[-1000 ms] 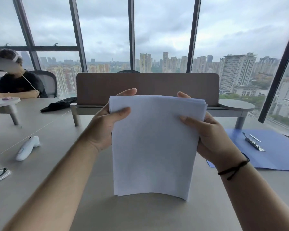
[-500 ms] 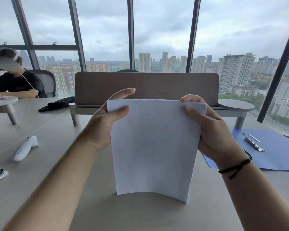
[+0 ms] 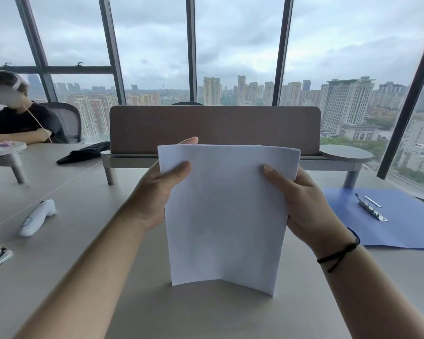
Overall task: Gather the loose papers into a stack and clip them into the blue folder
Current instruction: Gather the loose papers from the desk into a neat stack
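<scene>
Tapping the paper stack (image 3: 227,211) upright on the desk (image 3: 59,277), left hand (image 3: 154,194) and right hand (image 3: 304,201) gripping its sides; top edges look squarer than a second ago. Blue folder (image 3: 402,221) lies open right of it, so clipping's probably next.

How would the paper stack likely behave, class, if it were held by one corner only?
Probably floppy: the paper stack already bows along its bottom edge on the table, though the left hand and right hand grip both sides. Likely light. Its sheets seem loose, so they might fan apart.
</scene>
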The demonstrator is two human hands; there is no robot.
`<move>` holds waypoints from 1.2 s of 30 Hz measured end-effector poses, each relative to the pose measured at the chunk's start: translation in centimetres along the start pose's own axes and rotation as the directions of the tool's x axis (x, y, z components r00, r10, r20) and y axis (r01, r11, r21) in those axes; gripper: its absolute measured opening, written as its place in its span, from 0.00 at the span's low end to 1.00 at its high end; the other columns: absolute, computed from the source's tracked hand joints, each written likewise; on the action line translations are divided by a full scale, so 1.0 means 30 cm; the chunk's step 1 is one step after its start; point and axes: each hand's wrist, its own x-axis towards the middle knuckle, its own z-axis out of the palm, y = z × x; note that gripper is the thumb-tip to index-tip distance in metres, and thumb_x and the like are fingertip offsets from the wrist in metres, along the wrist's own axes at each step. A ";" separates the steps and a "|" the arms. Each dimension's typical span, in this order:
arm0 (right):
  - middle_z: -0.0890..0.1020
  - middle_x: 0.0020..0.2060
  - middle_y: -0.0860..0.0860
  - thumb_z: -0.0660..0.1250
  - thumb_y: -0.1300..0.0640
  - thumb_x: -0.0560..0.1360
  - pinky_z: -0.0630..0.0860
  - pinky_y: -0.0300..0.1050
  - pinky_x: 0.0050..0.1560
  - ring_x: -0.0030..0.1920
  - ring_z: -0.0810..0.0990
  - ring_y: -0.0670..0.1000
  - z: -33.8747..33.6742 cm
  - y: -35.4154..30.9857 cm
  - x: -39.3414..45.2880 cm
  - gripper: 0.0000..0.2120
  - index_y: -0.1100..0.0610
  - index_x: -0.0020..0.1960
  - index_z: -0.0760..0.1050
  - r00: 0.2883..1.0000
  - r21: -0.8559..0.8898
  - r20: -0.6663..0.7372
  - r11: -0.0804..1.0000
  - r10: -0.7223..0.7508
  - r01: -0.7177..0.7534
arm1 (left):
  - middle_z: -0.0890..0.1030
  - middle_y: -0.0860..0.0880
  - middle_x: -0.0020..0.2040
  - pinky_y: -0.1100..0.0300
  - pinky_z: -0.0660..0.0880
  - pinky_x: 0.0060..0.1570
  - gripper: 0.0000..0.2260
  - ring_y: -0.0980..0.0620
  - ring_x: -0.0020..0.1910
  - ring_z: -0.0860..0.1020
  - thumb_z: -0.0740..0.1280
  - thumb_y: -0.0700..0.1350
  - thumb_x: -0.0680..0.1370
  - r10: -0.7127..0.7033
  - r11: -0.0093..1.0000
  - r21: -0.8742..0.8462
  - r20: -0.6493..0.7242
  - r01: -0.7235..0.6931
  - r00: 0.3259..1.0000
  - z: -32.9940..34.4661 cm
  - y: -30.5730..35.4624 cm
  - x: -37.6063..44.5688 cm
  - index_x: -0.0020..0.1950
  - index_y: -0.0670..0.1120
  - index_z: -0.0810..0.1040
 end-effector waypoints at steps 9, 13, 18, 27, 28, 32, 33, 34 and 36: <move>0.88 0.46 0.58 0.75 0.58 0.71 0.84 0.52 0.49 0.49 0.87 0.59 -0.042 0.235 -0.116 0.10 0.65 0.47 0.85 0.969 -0.176 -0.202 0.968 0.140 -0.177 | 0.86 0.44 0.56 0.46 0.79 0.59 0.15 0.43 0.57 0.84 0.76 0.46 0.67 -0.172 0.977 0.095 -0.180 0.191 0.969 -0.032 -0.220 -0.110 0.52 0.46 0.86; 0.88 0.45 0.59 0.74 0.58 0.73 0.85 0.52 0.48 0.47 0.88 0.58 -0.048 0.200 -0.062 0.10 0.67 0.47 0.85 0.977 -0.241 -0.191 0.961 0.091 -0.137 | 0.87 0.45 0.53 0.49 0.80 0.56 0.10 0.45 0.53 0.85 0.72 0.44 0.70 -0.113 0.984 0.111 -0.208 0.138 0.972 -0.021 -0.182 -0.070 0.50 0.47 0.87; 0.88 0.47 0.58 0.75 0.57 0.72 0.84 0.55 0.52 0.50 0.87 0.59 -0.081 0.267 -0.077 0.11 0.64 0.48 0.85 0.974 -0.223 -0.175 0.958 0.143 -0.181 | 0.87 0.44 0.54 0.47 0.79 0.58 0.10 0.43 0.54 0.85 0.73 0.44 0.70 -0.187 0.973 0.091 -0.223 0.212 0.957 -0.035 -0.243 -0.093 0.49 0.46 0.87; 0.87 0.49 0.61 0.75 0.56 0.71 0.81 0.61 0.57 0.52 0.86 0.62 -0.116 0.344 -0.095 0.14 0.66 0.49 0.85 0.961 -0.172 -0.170 0.954 0.218 -0.246 | 0.87 0.43 0.53 0.52 0.82 0.53 0.15 0.44 0.53 0.86 0.79 0.48 0.61 -0.212 0.967 0.084 -0.245 0.239 0.946 -0.056 -0.307 -0.113 0.47 0.48 0.89; 0.87 0.49 0.61 0.75 0.57 0.71 0.81 0.61 0.57 0.52 0.86 0.62 -0.116 0.354 -0.103 0.13 0.66 0.49 0.85 0.960 -0.175 -0.172 0.952 0.223 -0.252 | 0.87 0.44 0.53 0.53 0.82 0.51 0.14 0.44 0.53 0.86 0.79 0.46 0.62 -0.217 0.967 0.081 -0.244 0.243 0.945 -0.056 -0.316 -0.120 0.47 0.48 0.89; 0.88 0.48 0.60 0.74 0.57 0.71 0.82 0.57 0.57 0.52 0.86 0.61 -0.122 0.384 -0.123 0.12 0.65 0.48 0.86 0.956 -0.171 -0.171 0.949 0.237 -0.266 | 0.87 0.44 0.52 0.57 0.82 0.46 0.10 0.45 0.52 0.86 0.77 0.42 0.66 -0.238 0.964 0.055 -0.240 0.258 0.941 -0.057 -0.343 -0.129 0.47 0.49 0.89; 0.88 0.48 0.60 0.74 0.56 0.71 0.82 0.57 0.57 0.52 0.86 0.61 -0.123 0.384 -0.121 0.12 0.65 0.48 0.86 0.957 -0.170 -0.173 0.950 0.234 -0.264 | 0.87 0.44 0.52 0.57 0.82 0.46 0.10 0.45 0.52 0.86 0.76 0.42 0.67 -0.242 0.963 0.056 -0.242 0.263 0.940 -0.056 -0.341 -0.125 0.47 0.50 0.89; 0.88 0.48 0.61 0.75 0.56 0.70 0.82 0.58 0.56 0.51 0.86 0.62 -0.122 0.382 -0.119 0.13 0.66 0.48 0.86 0.957 -0.170 -0.178 0.950 0.230 -0.260 | 0.87 0.44 0.52 0.57 0.82 0.46 0.10 0.45 0.52 0.86 0.75 0.41 0.67 -0.241 0.963 0.058 -0.243 0.263 0.939 -0.055 -0.340 -0.120 0.46 0.50 0.89; 0.88 0.47 0.62 0.75 0.55 0.70 0.82 0.59 0.53 0.50 0.86 0.64 -0.125 0.375 -0.111 0.14 0.67 0.47 0.85 0.957 -0.179 -0.195 0.952 0.213 -0.248 | 0.88 0.45 0.51 0.58 0.82 0.46 0.09 0.47 0.51 0.86 0.75 0.42 0.67 -0.231 0.965 0.062 -0.258 0.254 0.938 -0.044 -0.336 -0.111 0.45 0.51 0.89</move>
